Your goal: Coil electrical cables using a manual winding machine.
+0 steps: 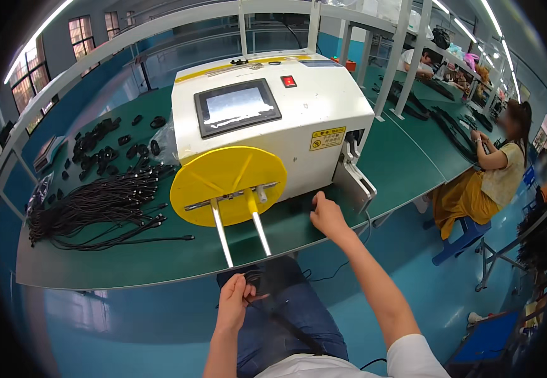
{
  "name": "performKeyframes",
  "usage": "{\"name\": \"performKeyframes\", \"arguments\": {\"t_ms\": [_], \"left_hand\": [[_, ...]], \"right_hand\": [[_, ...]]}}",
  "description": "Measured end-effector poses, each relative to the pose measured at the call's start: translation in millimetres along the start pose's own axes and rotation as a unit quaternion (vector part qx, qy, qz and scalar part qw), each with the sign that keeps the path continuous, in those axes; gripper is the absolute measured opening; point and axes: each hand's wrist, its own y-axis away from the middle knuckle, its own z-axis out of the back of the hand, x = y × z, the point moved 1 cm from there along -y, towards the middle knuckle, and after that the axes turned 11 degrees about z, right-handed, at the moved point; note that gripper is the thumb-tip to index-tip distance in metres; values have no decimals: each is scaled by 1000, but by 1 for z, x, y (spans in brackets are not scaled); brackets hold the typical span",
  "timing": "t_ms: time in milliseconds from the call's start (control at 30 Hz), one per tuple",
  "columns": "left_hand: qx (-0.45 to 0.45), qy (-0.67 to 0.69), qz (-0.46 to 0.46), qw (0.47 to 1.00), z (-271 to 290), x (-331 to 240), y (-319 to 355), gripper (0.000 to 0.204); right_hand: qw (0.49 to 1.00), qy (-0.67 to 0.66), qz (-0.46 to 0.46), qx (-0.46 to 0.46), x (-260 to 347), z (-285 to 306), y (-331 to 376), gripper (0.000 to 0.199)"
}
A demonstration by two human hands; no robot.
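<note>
White shirt fabric is seen nearest the camera, with blue jeans just beyond. At the left of the green worktop, a fan of black cables is laid, some ends pointing right. Next, a yellow disc carrying two metal prongs is mounted on a white machine. Below the prongs, short of the worktop's edge, a dark cable coil is held over the jeans; it appears to be pinched between thumb and fingers of the left grip. Low weight, springy softness and little fragility are to be expected; it is best taken across all its loops together, since uncoiling is likely if only one strand is caught. At the right, the right grip is held with curled fingers by the machine's front; whether anything is pinched there cannot be told.
</note>
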Motion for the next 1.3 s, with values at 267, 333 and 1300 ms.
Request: {"name": "performKeyframes", "arguments": {"t_ms": [267,333,1300], "left_hand": [[28,100,-2,995,2,-19,4,21],[15,124,-2,992,2,-23,8,21],[-251,395,-103,878,363,138,226,27]], "right_hand": [[992,116,37,-20,40,43,-4,18],[998,-30,35,30,72,49,15,17],[435,-899,-40,-20,73,160,33,19]]}}
